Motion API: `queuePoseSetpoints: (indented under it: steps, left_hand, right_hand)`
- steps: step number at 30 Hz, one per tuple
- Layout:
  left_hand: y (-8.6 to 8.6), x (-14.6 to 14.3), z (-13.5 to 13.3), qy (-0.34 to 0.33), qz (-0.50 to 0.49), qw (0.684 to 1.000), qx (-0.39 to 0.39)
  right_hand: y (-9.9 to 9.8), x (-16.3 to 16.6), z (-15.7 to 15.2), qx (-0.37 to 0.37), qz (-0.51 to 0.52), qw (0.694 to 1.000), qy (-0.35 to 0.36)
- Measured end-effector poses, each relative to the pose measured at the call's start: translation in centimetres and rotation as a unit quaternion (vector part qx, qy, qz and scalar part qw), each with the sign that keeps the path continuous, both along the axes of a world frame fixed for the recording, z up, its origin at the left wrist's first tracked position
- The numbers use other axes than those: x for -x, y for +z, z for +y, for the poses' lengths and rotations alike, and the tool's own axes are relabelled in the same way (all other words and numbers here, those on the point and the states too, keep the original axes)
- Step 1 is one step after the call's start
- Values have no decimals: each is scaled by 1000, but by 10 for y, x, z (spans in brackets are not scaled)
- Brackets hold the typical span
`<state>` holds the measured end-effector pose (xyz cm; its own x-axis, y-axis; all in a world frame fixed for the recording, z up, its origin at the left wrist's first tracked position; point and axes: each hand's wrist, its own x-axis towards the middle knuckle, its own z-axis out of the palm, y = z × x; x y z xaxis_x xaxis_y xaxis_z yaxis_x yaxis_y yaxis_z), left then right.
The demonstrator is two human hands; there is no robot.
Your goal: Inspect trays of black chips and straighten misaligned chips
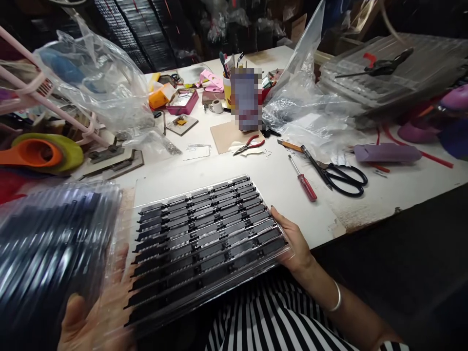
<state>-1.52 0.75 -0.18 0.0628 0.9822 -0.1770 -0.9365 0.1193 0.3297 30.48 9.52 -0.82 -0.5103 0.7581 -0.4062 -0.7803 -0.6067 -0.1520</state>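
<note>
A clear plastic tray point(215, 296) is held tilted in front of me, its near edge over my lap. Rows of black comb-like strips point(212, 234) with fine pale teeth fill it. My right hand point(298, 246) grips the right edge, with part of the fingers hidden beneath. At the lower left, my left hand point(91, 312) supports the left end; its thumb is raised and its fingers show blurred through the clear plastic. Close beside that hand is a blurred stack of clear trays point(54, 243) with dark contents.
On the white table point(175, 170) lie a red-handled screwdriver point(306, 186), black scissors point(343, 178), red pliers point(250, 145) and a purple case point(387, 153). Plastic bags point(106, 83) stand at the back left. Clear trays point(395, 73) are piled at the right.
</note>
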Motion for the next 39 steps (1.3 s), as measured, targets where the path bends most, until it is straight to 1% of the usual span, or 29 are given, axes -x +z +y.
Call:
queuePoseSetpoints:
  steps: [2, 4, 7, 11, 15, 17, 20, 22, 24, 26, 29, 33, 36, 39]
  left_hand:
    - [1, -8, -1, 32, 19, 999, -28]
    - [1, -13, -1, 31, 44, 998, -36]
    - [-1, -16, 0, 17, 80, 996, -19]
    - [-3, -17, 1, 41, 113, 993, 8]
    - [-4, -15, 1, 41, 154, 987, 19]
    - [-5, -12, 2, 37, 181, 982, 34]
    - [-5, -11, 3, 47, 213, 974, 69]
    - [-3, -12, 4, 63, 211, 970, 106]
    - [-1, -14, 6, 79, 199, 966, 147]
    - [1, -16, 8, 87, 189, 964, 167]
    - [2, -17, 8, 88, 183, 966, 160]
    - [0, -16, 7, 87, 177, 969, 148]
    - [-3, -15, 8, 90, 170, 970, 149]
    - [-5, -12, 9, 82, 170, 972, 140]
  right_hand:
    - [-2, 0, -1, -6, -2, 1000, -16]
    - [-2, -1, -2, -14, -2, 1000, -27]
    - [0, -4, -3, -16, -4, 1000, -17]
    - [-1, -4, -4, -15, -31, 999, 0]
    - [-2, -4, -4, -7, -58, 998, 4]
    - [-3, -5, -5, -2, -70, 997, 11]
    - [-4, -6, -5, 4, -98, 995, 4]
    - [-6, -7, -6, 8, -133, 991, -18]
    - [-9, -8, -7, 9, -180, 982, -54]
    - [-11, -9, -7, 13, -220, 972, -82]
    - [-10, -11, -6, 36, -236, 968, -75]
    - [2, -10, -4, 104, -190, 975, -51]
    - [11, -7, -6, 157, -177, 967, -90]
    - [14, -3, -7, 189, -174, 958, -123]
